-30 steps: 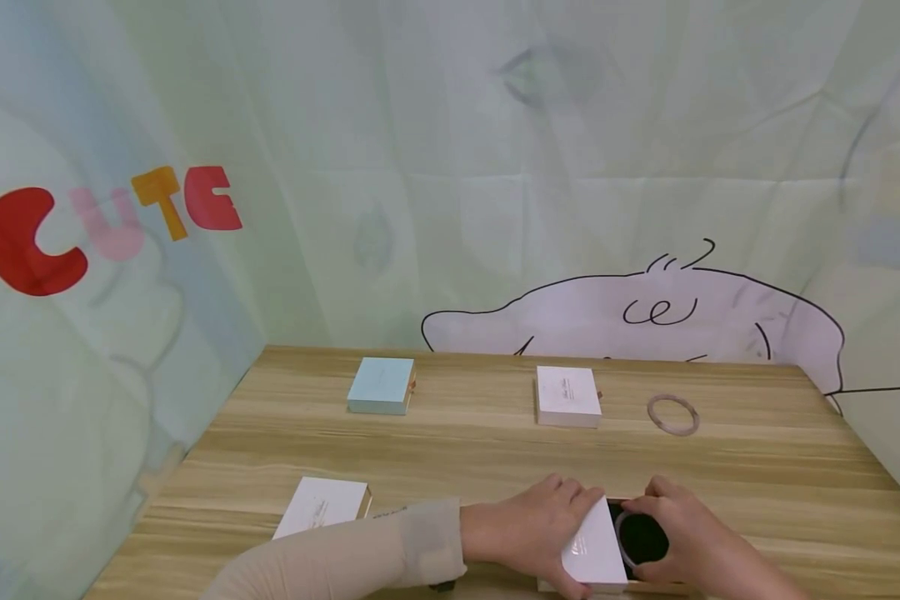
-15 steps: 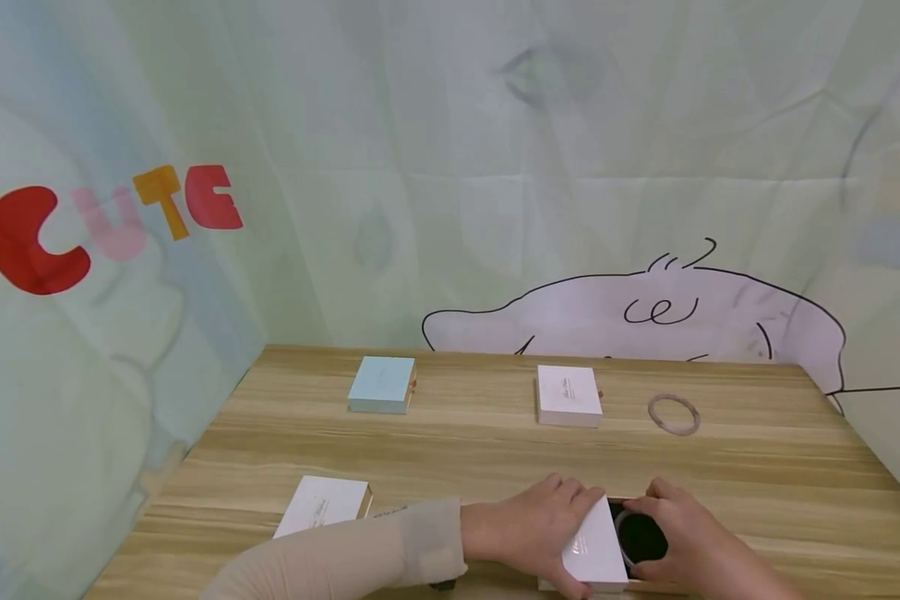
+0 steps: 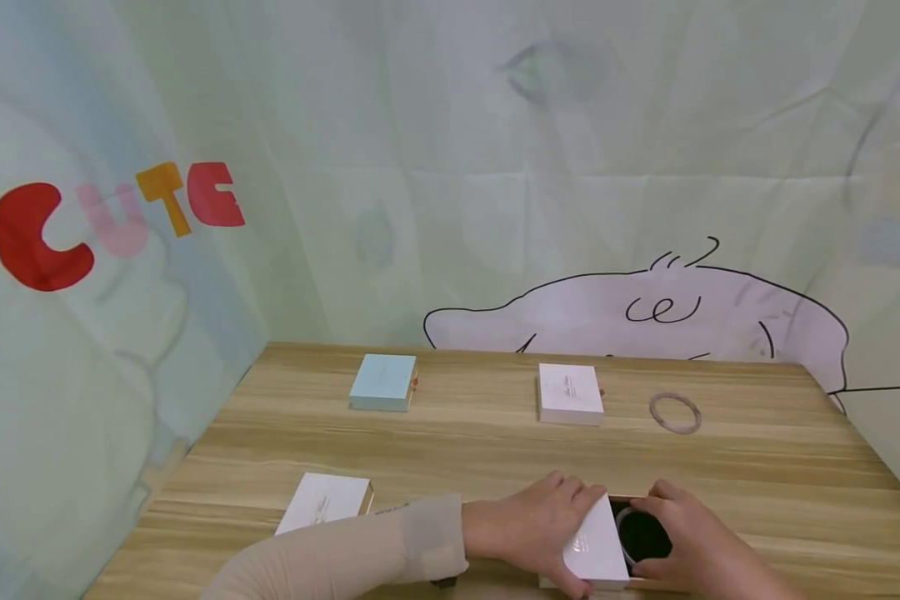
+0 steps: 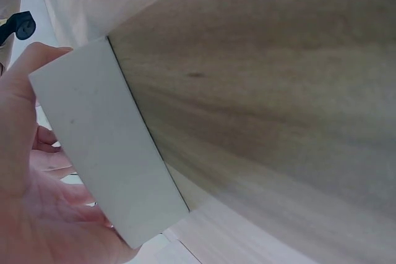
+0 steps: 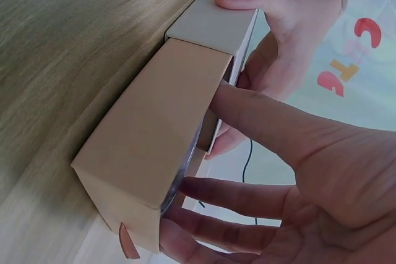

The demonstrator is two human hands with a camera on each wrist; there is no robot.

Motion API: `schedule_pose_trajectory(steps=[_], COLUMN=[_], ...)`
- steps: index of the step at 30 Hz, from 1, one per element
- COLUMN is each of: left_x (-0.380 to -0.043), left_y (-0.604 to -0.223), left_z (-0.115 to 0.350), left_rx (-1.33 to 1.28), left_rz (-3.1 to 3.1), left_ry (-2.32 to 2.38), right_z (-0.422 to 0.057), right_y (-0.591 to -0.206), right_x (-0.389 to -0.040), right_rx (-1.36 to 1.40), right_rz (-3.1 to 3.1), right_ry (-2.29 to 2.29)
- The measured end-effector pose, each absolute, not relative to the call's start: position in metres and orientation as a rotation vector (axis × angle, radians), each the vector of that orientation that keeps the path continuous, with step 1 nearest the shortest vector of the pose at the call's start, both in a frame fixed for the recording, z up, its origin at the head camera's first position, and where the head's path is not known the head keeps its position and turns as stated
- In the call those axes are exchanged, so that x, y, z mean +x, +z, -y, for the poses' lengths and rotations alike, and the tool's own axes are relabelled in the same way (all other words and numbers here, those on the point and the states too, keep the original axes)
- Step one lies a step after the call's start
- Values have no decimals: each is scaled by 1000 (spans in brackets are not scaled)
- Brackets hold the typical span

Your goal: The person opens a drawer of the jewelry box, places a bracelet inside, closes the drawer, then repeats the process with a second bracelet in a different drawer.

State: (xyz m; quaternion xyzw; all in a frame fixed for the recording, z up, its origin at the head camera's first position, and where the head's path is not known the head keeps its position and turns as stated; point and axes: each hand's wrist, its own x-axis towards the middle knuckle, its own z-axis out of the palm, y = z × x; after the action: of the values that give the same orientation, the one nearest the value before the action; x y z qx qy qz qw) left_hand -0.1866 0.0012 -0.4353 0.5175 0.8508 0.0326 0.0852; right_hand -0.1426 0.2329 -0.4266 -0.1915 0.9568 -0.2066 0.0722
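Observation:
My left hand [image 3: 532, 525] grips the white sleeve [image 3: 598, 550] of a drawer-style jewelry box, its thumb on the near side and fingers over the far side. The box's tan drawer [image 5: 136, 128] is slid partway out to the right. Inside, a pale bangle [image 3: 621, 535] lies around a round black pad [image 3: 647, 535]. With thumb and fingers reaching into the drawer, my right hand [image 3: 690, 533] pinches the bangle across its width; its far arc is hidden behind the hand. An orange-brown ribbon tab [image 5: 128, 242] sticks out of the drawer front.
On the wooden table [image 3: 465, 450], a light blue box [image 3: 384, 379] sits at back left and a white box [image 3: 570, 392] at back centre. Right of that lies a lavender-grey bangle [image 3: 675, 413]. Another white box [image 3: 326, 502] is partly behind my left sleeve [image 3: 345, 550].

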Motion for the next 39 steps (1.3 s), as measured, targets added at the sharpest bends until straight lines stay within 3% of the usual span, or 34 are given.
schedule_pose_trajectory(steps=[39], left_x=[-186], left_y=[-437], left_z=[-2], left_rx=[1567], left_rz=[-2559], left_ry=[102], right_z=[-268], right_y=[-433], right_x=[-148], right_rx=[-456], right_rz=[-3085], right_ry=[-748])
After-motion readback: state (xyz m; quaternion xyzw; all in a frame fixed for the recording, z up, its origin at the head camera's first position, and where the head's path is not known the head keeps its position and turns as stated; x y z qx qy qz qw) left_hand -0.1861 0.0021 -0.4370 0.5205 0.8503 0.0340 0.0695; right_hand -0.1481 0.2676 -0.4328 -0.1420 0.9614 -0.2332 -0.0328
